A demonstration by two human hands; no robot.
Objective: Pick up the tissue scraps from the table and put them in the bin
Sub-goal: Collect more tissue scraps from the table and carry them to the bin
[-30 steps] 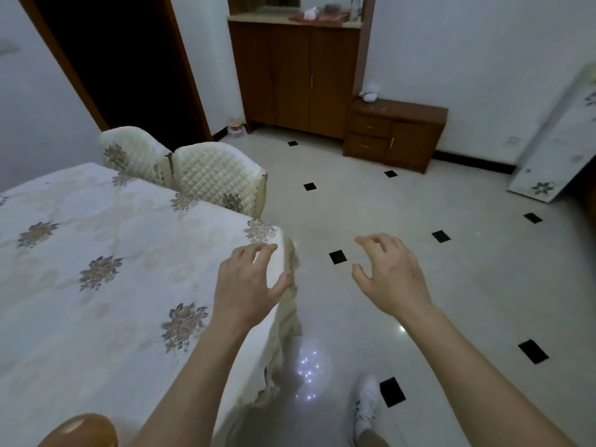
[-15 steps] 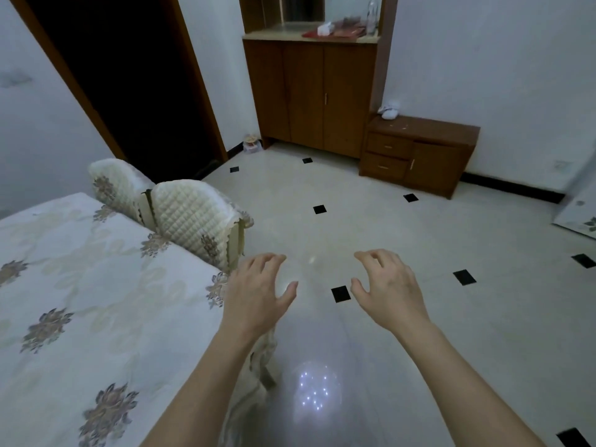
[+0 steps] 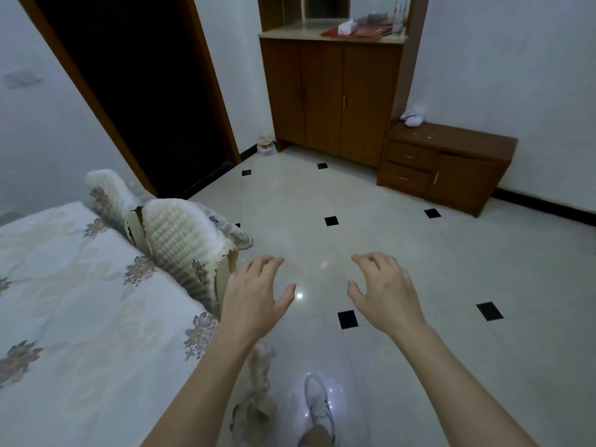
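No tissue scraps show anywhere on the visible part of the table (image 3: 80, 301), whose pale floral cloth fills the near left of the view and looks bare; no bin is in view either, so where the scraps and the bin are cannot be told from here. Judging by the bare cloth and the bare palms, either the scraps lie on a part of the table outside the view or they are already cleared, and the pictures do not settle which. What is left, if anything, would be to find scraps, gather them and carry them to a bin that has yet to appear

The left hand (image 3: 254, 301) hangs just beyond the table's right edge, over the floor, palm down, fingers spread and loosely curled, thumb out to the right, holding nothing. The right hand (image 3: 383, 295) hovers to its right at about the same height, over the tiled floor (image 3: 419, 253), also palm down with fingers bent in a slack claw and nothing between them. Both forearms reach forward from the near edge, the two hands apart with a gap between the thumbs

Outward from there: two quilted chair backs (image 3: 180, 240) stand against the table's far right side, a white shoe (image 3: 317, 404) shows near the bottom, a dark doorway (image 3: 135, 91) opens at the far left, and a wooden cabinet (image 3: 329, 95) with a low drawer unit (image 3: 445, 166) stands along the far wall
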